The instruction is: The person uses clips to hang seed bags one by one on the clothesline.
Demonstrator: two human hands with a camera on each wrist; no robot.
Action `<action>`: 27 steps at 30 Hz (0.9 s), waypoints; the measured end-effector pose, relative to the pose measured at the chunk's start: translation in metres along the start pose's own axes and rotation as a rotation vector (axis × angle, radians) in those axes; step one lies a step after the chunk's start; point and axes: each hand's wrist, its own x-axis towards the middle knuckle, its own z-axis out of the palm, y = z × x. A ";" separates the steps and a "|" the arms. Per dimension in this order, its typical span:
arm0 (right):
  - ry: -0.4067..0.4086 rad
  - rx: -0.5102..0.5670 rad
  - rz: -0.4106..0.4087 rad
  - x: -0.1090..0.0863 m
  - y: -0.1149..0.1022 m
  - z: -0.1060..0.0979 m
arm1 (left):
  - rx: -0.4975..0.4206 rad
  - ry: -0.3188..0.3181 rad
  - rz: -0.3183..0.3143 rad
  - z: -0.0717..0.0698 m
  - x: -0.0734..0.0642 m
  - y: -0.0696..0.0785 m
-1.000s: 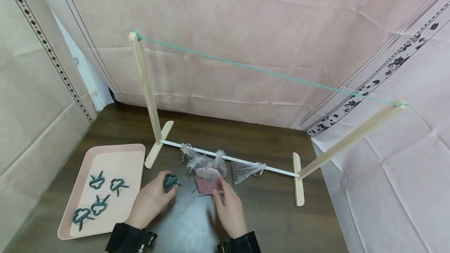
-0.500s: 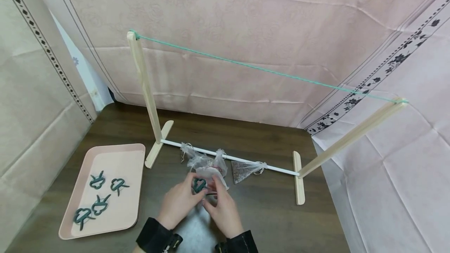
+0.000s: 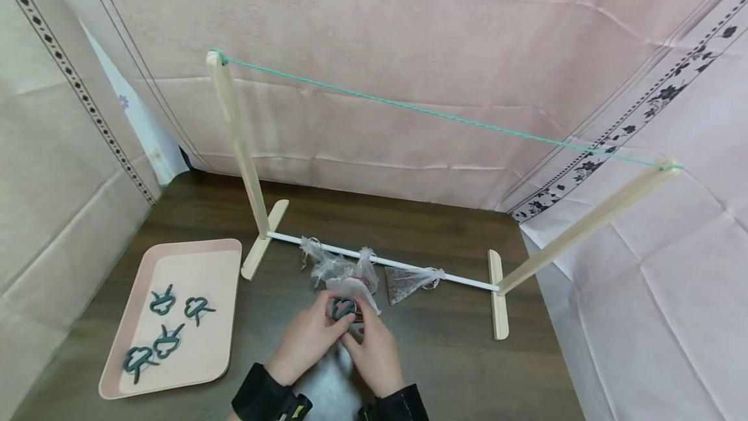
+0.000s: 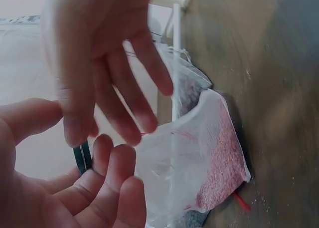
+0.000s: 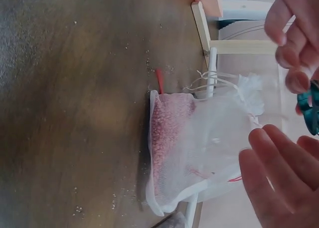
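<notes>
A small dark green clip (image 3: 343,308) is between my two hands over the table. My left hand (image 3: 305,343) holds it between thumb and fingers. My right hand (image 3: 374,346) meets it from the right, thumb and index finger at its handle end, while the other fingers stay extended in the right wrist view. Just beyond the fingertips lies a white mesh bag (image 4: 219,158) with pink contents and a red tab; in the head view the hands partly cover it. A mesh bag with grey contents (image 3: 406,284) lies to its right.
Several matching green clips (image 3: 166,341) lie in a pink tray (image 3: 228,317) at the left. Behind the bags stands a wooden frame (image 3: 248,167) with a white rod (image 3: 467,282) low across it and a turquoise cord (image 3: 409,106) strung on top.
My left hand has carried the green clip rightward from beside the tray to the right hand. The right hand has stayed near the pink-filled bag, its thumb and index finger now at the clip.
</notes>
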 end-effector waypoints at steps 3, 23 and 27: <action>-0.011 0.042 0.066 -0.001 0.000 -0.001 | -0.093 -0.042 0.018 -0.002 -0.002 0.000; -0.063 0.274 0.126 0.005 0.006 -0.001 | -0.292 0.003 0.074 -0.008 -0.005 -0.002; -0.116 0.400 0.187 0.006 0.002 -0.005 | -0.253 0.026 0.115 -0.007 -0.006 -0.007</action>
